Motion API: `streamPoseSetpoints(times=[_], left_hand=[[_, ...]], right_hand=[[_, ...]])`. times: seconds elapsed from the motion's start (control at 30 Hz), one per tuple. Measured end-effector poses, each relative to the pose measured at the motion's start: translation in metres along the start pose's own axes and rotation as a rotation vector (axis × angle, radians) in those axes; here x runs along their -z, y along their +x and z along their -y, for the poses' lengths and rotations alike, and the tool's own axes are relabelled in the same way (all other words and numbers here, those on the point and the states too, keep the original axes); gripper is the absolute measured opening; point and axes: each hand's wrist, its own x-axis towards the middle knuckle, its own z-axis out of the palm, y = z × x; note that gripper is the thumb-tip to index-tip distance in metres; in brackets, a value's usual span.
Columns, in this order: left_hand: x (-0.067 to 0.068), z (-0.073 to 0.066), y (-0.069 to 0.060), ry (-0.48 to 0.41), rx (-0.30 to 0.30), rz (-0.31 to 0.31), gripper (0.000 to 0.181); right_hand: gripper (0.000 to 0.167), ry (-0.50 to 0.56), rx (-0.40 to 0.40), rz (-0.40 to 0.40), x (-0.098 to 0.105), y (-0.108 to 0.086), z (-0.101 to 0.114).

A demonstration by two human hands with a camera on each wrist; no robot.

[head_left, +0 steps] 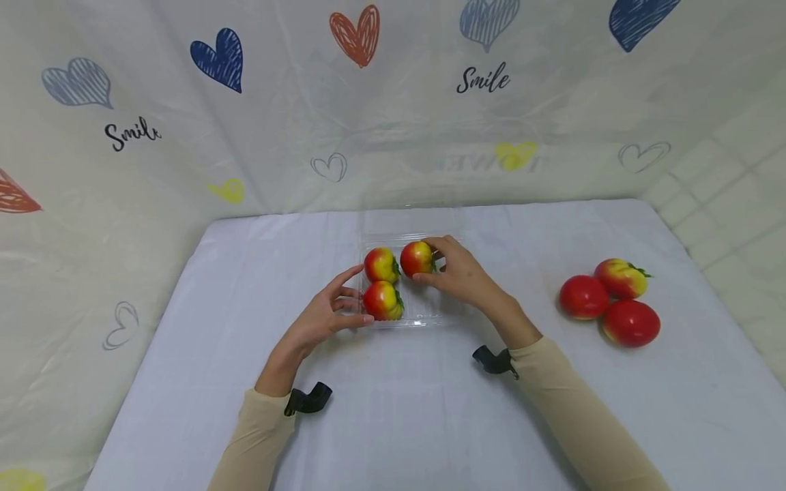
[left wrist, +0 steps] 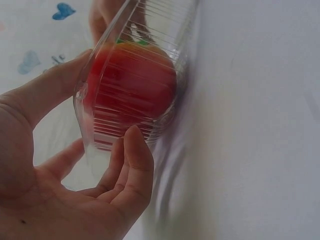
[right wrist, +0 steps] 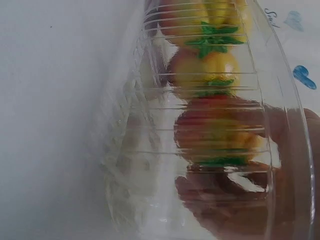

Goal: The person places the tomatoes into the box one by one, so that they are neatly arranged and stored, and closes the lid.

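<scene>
A clear plastic container [head_left: 430,310] holds two red-yellow fruits [head_left: 381,264] [head_left: 383,301] along its left side. My right hand [head_left: 460,273] grips a third fruit [head_left: 417,259] by its right side, inside the container's back part. In the right wrist view that fruit [right wrist: 217,132] and the right hand [right wrist: 235,200] show through the clear wall. My left hand [head_left: 325,310] rests at the container's left side, fingers spread and loosely bent; in the left wrist view its fingertips touch the ribbed wall beside a red fruit [left wrist: 132,82].
Three more fruits, two mostly red [head_left: 583,297] [head_left: 631,323] and one red-yellow [head_left: 621,278], lie together on the white cloth at the right. The container's clear lid [head_left: 408,218] stands raised behind it. A patterned curtain [head_left: 393,102] hangs behind the table.
</scene>
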Motion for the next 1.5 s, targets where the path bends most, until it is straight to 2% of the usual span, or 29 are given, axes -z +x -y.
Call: streamPoseSetpoints(times=[0.43, 0.77, 1.17, 1.5], left_hand=[[0.0, -0.002, -0.001, 0.011, -0.001, 0.006, 0.089], [-0.001, -0.001, -0.002, -0.005, 0.01, -0.002, 0.088], [0.0, 0.0, -0.001, 0.002, 0.0, -0.002, 0.089], [0.0, -0.001, -0.002, 0.003, -0.003, 0.012, 0.089]], right_hand=[[0.07, 0.001, 0.018, 0.006, -0.009, 0.003, -0.002], [0.074, 0.025, -0.014, -0.001, -0.013, 0.001, 0.0], [0.074, -0.053, 0.002, 0.007, -0.012, 0.0, 0.001], [0.076, -0.066, -0.009, 0.008, -0.007, -0.001, 0.004]])
